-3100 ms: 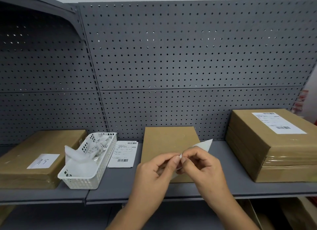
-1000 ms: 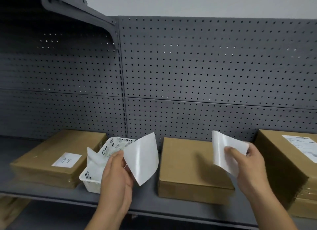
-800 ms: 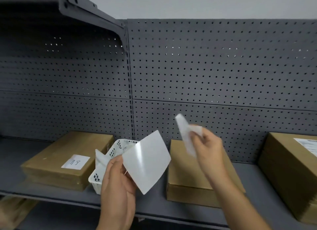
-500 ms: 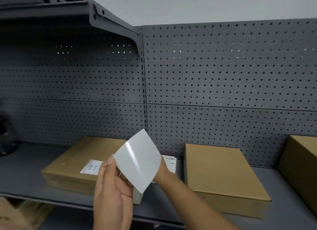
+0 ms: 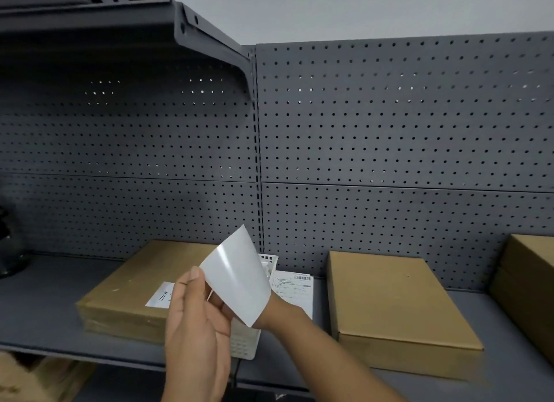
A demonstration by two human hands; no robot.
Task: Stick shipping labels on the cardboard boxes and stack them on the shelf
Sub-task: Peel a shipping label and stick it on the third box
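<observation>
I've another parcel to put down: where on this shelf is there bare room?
Bare shelf lies between the dark object at far left and the labelled box. A narrower strip runs between the plain box and the box at right. The middle is crowded: white basket, printed labels, left hand holding a glossy sheet.

The left hand (image 5: 195,320) pinches a glossy white sheet (image 5: 236,278) in front of the basket (image 5: 244,343).

The sheet (image 5: 236,277) hides the right hand and most of the basket (image 5: 244,343); the rightmost box (image 5: 530,281) is cropped.
</observation>
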